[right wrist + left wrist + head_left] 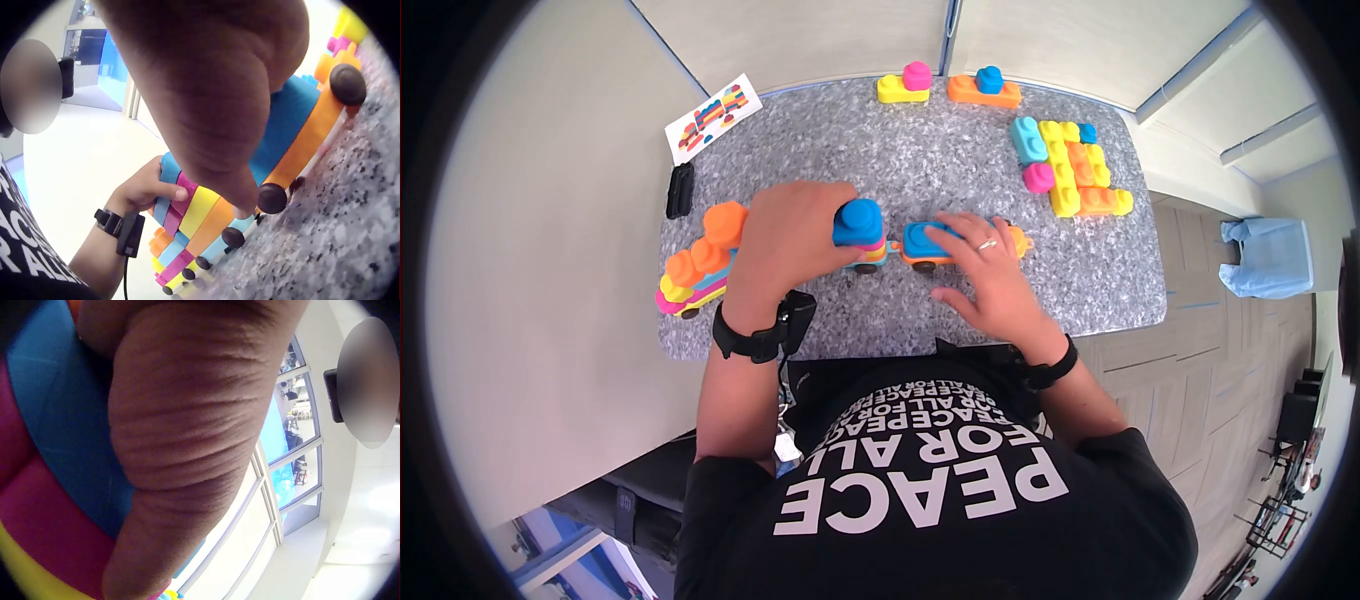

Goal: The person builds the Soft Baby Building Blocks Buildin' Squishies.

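My left hand [795, 232] grips a blue toy block [860, 222] on top of a layered stack, its thumb along the near side. Pink, yellow and orange layers [201, 206] show under that block, above a wheeled base. My right hand [992, 272] rests over a second wheeled toy car, orange with a blue block [918, 240] on it. Its fingers lie across the blue top and the thumb is spread toward me. Left of my left hand stands another car with orange blocks [683, 268] over yellow and pink ones. The three cars stand in a row, partly hidden by my hands.
At the back of the speckled table [850, 140] are a yellow block with a pink one [916, 76] and an orange block with a blue one [985, 92]. Several joined blocks [1062, 175] lie at the right. A picture card [714, 117] and a black object [680, 190] lie left.
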`<state>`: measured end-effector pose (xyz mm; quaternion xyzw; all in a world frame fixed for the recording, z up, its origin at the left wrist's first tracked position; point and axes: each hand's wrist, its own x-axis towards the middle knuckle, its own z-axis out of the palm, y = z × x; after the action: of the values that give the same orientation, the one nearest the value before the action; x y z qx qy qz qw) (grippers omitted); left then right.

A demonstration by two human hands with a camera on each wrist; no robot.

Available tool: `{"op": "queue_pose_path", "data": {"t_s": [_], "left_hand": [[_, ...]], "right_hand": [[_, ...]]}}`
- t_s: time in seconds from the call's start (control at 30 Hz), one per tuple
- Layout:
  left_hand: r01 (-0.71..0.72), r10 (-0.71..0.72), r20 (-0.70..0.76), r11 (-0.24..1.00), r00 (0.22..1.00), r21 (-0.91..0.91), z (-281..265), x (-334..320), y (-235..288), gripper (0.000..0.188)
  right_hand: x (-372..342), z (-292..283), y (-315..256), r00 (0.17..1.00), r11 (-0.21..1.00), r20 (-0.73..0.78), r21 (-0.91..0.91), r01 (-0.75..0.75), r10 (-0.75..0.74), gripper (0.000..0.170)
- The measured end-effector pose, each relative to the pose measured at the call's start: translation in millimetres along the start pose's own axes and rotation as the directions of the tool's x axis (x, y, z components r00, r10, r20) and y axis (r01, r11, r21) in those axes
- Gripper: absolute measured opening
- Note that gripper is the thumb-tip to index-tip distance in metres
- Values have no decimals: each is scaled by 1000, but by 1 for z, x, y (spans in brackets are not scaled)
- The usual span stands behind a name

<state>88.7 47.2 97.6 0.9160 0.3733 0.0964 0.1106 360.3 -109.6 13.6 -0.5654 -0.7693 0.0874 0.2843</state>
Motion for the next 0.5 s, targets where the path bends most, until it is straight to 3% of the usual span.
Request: {"op": "queue_pose_path", "data": {"t_s": [0.07,0.2,0.27,0.33,0.43,0.5], "left_hand": [[6,-6,14,1000,1000,6,-1,1,2,51],[-22,22,-30,1000,999,4,3,0,-1,44],[-23,23,-33,1000,999,6,4,0,-2,44],[3,-3,-3,1000,1000,3,1,0,0,48],[23,-23,28,1000,999,0,-2,2,2,50],[26,-26,38,1000,999,0,-2,2,3,50]], "right_hand": [[4,-14,13,992,981,-118,196,-13,36,76],[-1,-56,71,926,975,-307,78,-208,222,57],[-17,-77,121,894,943,-399,-163,-289,205,51],[-31,-101,162,826,861,-430,-180,-475,365,50],[-55,-118,224,823,811,-407,-264,-522,397,51],[-66,-117,243,801,794,-368,-218,-568,472,51]]}}
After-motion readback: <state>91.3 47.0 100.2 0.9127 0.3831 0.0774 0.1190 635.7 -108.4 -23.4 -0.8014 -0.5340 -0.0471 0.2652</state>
